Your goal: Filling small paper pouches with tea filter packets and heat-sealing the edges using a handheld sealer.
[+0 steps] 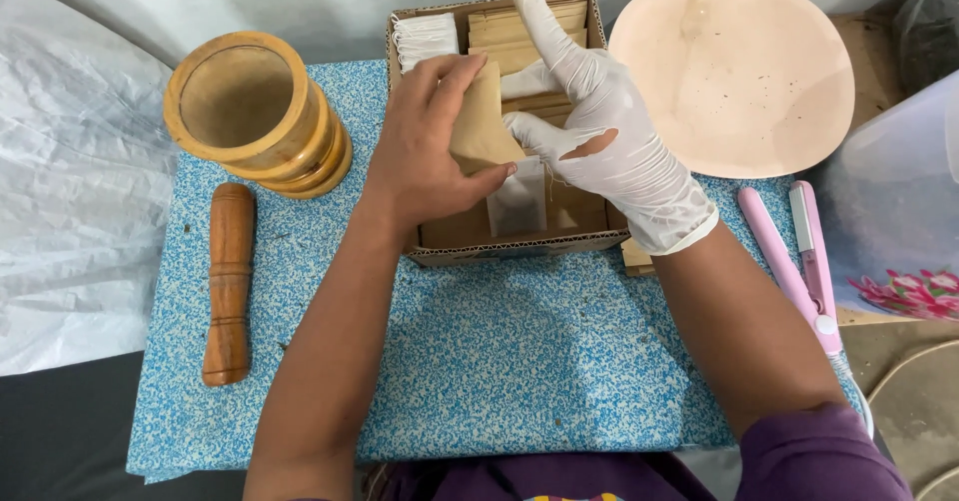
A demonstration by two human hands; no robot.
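- Wooden pestle (229, 283) lies well left of the cardboard box (519, 246), its long axis running toward and away from the person, on the blue speckled mat (499, 351) that covers the table.
- Wooden mortar (255, 111) stands just beyond the pestle, left of the box, tipped so its open mouth faces up and toward the camera.
- Left hand (425, 156), bare, hangs over the left half of the box, thumb and fingers pinched together on a brown paper packet (482, 126).
- Brown paper packet is held above the middle of the box, tilted, with its long axis running from the near right up to the far left; its upper end is hidden under the fingers.
- Cardboard box holds rows of the same brown packets, with small white bags (425, 36) in its far left corner.
- Right hand (599, 126), in a white glove, is over the right half of the box; its forefinger points away from the person, and its other fingers touch the packet's right edge.
- Pale pink plate (734, 71) lies right of the box, beyond the glove.
- Pink flat sealing tongs (804, 261) lie near right of the box, long axis toward the person.
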